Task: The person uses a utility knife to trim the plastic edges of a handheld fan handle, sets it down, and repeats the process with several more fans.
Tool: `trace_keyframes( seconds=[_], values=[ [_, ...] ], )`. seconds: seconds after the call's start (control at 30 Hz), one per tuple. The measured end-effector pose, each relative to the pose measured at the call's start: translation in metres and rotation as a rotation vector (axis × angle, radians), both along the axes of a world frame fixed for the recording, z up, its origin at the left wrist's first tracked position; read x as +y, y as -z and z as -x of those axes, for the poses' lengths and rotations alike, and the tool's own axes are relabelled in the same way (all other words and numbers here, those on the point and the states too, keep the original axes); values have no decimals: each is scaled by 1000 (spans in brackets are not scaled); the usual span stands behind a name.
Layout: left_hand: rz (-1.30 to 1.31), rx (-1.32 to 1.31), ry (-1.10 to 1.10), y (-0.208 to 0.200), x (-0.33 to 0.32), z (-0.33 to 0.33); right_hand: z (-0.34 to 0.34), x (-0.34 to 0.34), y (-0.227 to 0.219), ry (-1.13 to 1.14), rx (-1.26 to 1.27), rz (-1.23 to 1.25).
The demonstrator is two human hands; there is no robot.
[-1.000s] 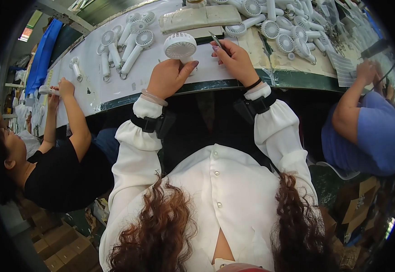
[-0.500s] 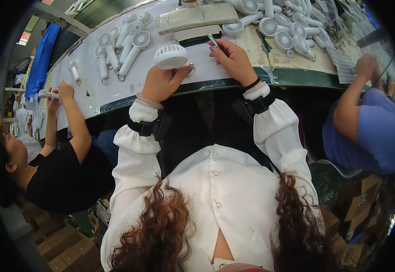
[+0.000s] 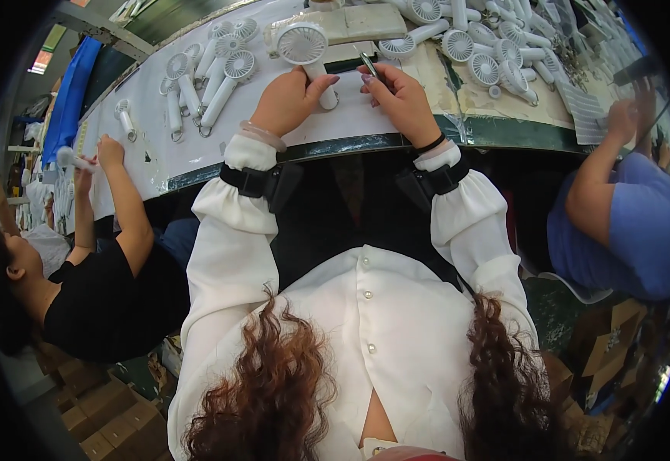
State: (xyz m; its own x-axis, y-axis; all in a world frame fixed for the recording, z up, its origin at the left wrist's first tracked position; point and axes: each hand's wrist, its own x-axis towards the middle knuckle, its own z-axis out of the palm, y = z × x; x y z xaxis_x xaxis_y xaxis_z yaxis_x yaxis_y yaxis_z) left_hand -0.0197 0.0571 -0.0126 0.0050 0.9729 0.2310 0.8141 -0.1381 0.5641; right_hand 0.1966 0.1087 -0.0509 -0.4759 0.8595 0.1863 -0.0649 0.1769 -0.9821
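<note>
The white plastic handheld fan (image 3: 308, 55), before the left end of the long off-white block (image 3: 366, 24), looks light, stiff and slick, its round grille (image 3: 302, 43) probably fragile; its handle (image 3: 316, 72), clasped in the left grip (image 3: 286, 100), suits holding; the right grip (image 3: 402, 101) pinches a slim silver pen-shaped tool (image 3: 366, 62).

Table (image 3: 527, 132) right before me: a handheld fan (image 3: 303, 44) in my left hand (image 3: 285, 100), a pen-like tool (image 3: 367, 63) in my right hand (image 3: 404, 100)! Behind them, a long pad (image 3: 362, 23). Out left, clustered fans (image 3: 221, 98), then a lone fan (image 3: 125, 121) beyond; over right, a fan heap (image 3: 484, 71). Co-workers either side, one left (image 3: 112, 307), one right (image 3: 635, 223)!
</note>
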Motion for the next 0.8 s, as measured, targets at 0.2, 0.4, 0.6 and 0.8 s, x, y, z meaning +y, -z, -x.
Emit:
trace_keyframes(
  seconds=[0.2,0.4,0.6,0.8],
  values=[
    [65,76,51,-7,-8,-4,-3,0,-1,-4,-4,16],
    [9,57,97,-11,-19,-9,-1,1,3,4,46,26],
    [32,28,89,-15,-25,-10,0,0,2,10,34,6],
    [44,-25,126,-13,-26,-4,-1,0,1,14,12,12]
  ],
)
